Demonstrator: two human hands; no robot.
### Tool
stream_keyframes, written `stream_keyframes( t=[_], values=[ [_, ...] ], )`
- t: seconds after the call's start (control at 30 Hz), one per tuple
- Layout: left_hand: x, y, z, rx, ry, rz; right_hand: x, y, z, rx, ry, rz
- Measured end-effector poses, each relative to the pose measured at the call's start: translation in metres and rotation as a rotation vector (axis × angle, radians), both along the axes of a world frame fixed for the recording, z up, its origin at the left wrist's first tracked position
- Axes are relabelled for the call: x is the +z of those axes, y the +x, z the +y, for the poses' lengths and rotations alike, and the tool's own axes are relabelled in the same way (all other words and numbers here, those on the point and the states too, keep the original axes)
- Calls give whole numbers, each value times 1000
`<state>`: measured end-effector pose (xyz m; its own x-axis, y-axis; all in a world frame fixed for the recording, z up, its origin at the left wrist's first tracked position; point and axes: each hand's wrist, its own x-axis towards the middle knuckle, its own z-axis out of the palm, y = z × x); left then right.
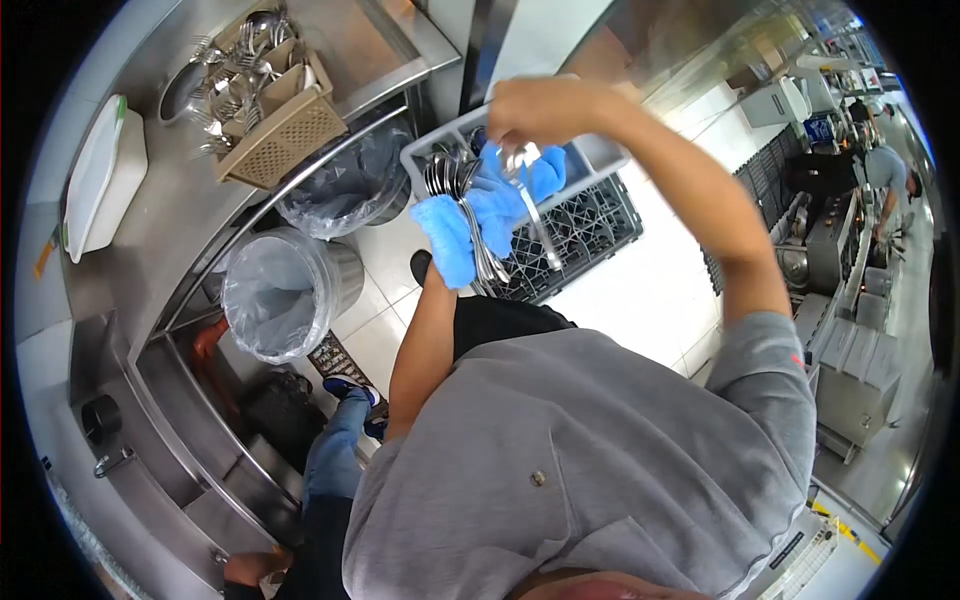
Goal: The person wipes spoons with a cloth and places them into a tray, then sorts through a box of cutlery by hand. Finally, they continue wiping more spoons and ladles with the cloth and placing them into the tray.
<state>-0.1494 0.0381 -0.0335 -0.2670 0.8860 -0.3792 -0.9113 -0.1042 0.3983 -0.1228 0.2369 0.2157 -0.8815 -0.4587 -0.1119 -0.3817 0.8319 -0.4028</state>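
Observation:
My left hand is covered by a blue cloth (446,235). A bundle of forks (468,205) lies across the cloth, tines away from me and handles toward my body. My right hand (540,108) is above it with curled, slightly blurred fingers. Just under those fingertips is the bowl of a shiny spoon (538,225), which they appear to pinch; its handle slants down past the cloth. Behind both hands is a grey divided cutlery bin (590,150) with more cutlery in its left compartment.
A dark lattice dish rack (590,235) is below the bin. On the steel counter to the left stands a tan basket (285,135) crammed with cutlery, near a white tub (108,185). Lined bins (285,300) stand beneath. Another person's leg (335,445) shows at lower left; a co-worker (885,175) is far right.

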Motion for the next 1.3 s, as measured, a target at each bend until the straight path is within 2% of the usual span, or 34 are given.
stream_keyframes(
  t=[0.03, 0.1, 0.13, 0.2, 0.23, 0.3, 0.43, 0.5, 0.63, 0.67, 0.7, 0.73, 0.8, 0.87, 0.93, 1.0, 1.03, 1.1, 1.13, 1.2, 1.3],
  values=[
    [6, 5, 1, 1, 3, 3, -10, -2, -12, -57, 149, -227],
    [13, 18, 0, 1, 9, 0, -39, 3, -23, -160, -24, -284],
    [16, 23, -3, -7, 8, -4, -50, 8, -25, -159, -28, -275],
    [18, 37, -15, -19, 1, -12, -62, 15, -29, -269, -242, -299],
    [19, 39, -19, -18, -1, -12, -66, 19, -27, -262, -241, -295],
    [22, 36, -21, -7, 0, 2, -67, 30, -28, -422, -337, -344],
    [33, 24, -16, 15, 17, 5, -91, 24, -38, -498, -394, -356],
    [43, 22, -16, 20, 20, -8, -95, 15, -46, -284, -346, 127],
    [57, 19, -22, 48, -8, -31, -79, 8, -58, -295, -151, 67],
    [54, 20, -23, 58, 1, -45, -75, 7, -59, -222, -103, 117],
    [11, 12, -24, -41, 142, 5, -69, 6, -58, -149, -54, 169],
    [3, 8, -29, -32, 147, 4, -59, 4, -52, -164, -27, 165],
    [-6, 5, -45, 40, -113, 131, -28, 4, -33, -186, -11, 220],
    [-12, -1, -59, 41, -84, 189, 9, 5, -7, -284, -6, 366],
    [-1, -4, -66, 40, -162, 184, 49, 1, 2, -376, -10, 453],
    [51, 2, -82, 36, -120, 15, 89, -8, -16, -428, 41, 334],
    [56, 4, -81, 38, -96, 2, 82, -16, -15, -430, 44, 326],
    [56, 9, -72, 50, -46, 8, 60, -35, -8, -202, 199, 311],
    [52, 10, -64, 63, -32, 28, 46, -37, -9, -199, 201, 306],
    [45, 2, -49, 95, -14, 88, 17, -39, -18, -131, 9, 464],
    [39, -3, -39, 121, -13, 168, -14, -30, -32, -81, -20, 513]
  ],
)
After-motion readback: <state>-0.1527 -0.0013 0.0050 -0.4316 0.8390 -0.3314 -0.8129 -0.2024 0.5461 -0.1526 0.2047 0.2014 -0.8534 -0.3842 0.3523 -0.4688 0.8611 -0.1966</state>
